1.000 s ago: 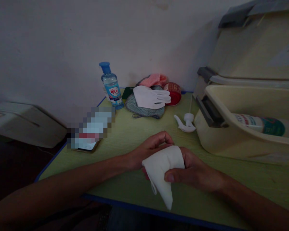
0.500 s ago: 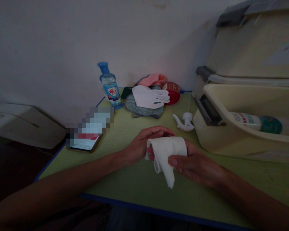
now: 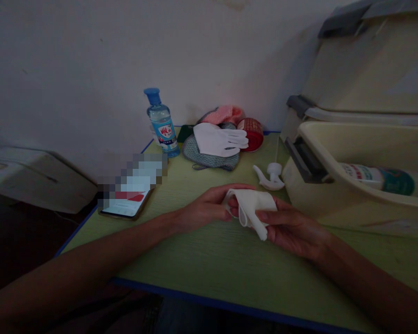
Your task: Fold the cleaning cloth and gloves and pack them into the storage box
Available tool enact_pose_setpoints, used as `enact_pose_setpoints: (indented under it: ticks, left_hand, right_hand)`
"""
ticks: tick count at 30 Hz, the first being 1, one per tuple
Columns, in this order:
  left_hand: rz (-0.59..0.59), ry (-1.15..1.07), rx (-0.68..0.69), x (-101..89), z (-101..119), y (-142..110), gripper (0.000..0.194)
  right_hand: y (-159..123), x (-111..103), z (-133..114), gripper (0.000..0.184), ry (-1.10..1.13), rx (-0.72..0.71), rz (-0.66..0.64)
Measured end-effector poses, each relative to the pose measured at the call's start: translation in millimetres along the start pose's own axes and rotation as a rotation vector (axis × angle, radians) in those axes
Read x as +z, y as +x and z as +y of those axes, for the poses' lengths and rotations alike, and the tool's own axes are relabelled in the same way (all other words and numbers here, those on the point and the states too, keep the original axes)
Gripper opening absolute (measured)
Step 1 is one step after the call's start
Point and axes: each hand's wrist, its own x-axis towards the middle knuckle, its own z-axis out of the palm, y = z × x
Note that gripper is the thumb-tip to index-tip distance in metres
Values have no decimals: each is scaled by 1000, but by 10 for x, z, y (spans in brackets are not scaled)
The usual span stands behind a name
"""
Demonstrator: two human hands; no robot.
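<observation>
A folded white glove [image 3: 256,202] is held over the table between my two hands, one finger-like strip of it hanging down and a loop of its edge curling at the left. My right hand [image 3: 296,227] grips it from the right, thumb across the front and fingers underneath. From the left, my left hand [image 3: 209,206] closes on its edge, with the fingers partly hidden behind the cloth. Beyond the hands, another white glove [image 3: 218,140] lies flat on a grey mesh cloth [image 3: 209,160].
On the green table [image 3: 202,264] are a blue-capped bottle [image 3: 164,132], a phone [image 3: 121,206], a white spray trigger head [image 3: 271,177], a pink cloth [image 3: 225,113] and a red roll [image 3: 252,134]. An open cream bin [image 3: 334,208] at the right holds a bottle [image 3: 379,178].
The glove in my hands has moved slightly up and right, and its hanging strip is drawn up closer to my right fingers. My left thumb has come onto its left edge.
</observation>
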Motion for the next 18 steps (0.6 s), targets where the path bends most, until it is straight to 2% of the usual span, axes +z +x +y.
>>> enact_pose_setpoints:
  ticks: [2, 4, 7, 10, 14, 18]
  left_hand:
    - [-15, 135, 27, -15, -13, 3, 60]
    - [28, 298, 48, -10, -21, 9, 61]
    - [108, 468, 75, 17, -24, 19, 51]
    - [143, 559, 122, 37, -29, 20, 40]
    - [157, 612, 152, 24, -73, 8, 46]
    - [150, 616, 188, -15, -133, -5, 48]
  right_hand:
    - [-2, -1, -7, 59, 16, 16, -4]
    - [-2, -13, -7, 59, 17, 26, -2]
    - [-4, -29, -5, 55, -4, 41, -10]
    - [-9, -17, -17, 47, -13, 54, -22]
    - [-27, 21, -42, 38, -3, 75, -27]
    - [-53, 32, -42, 39, -27, 104, 4]
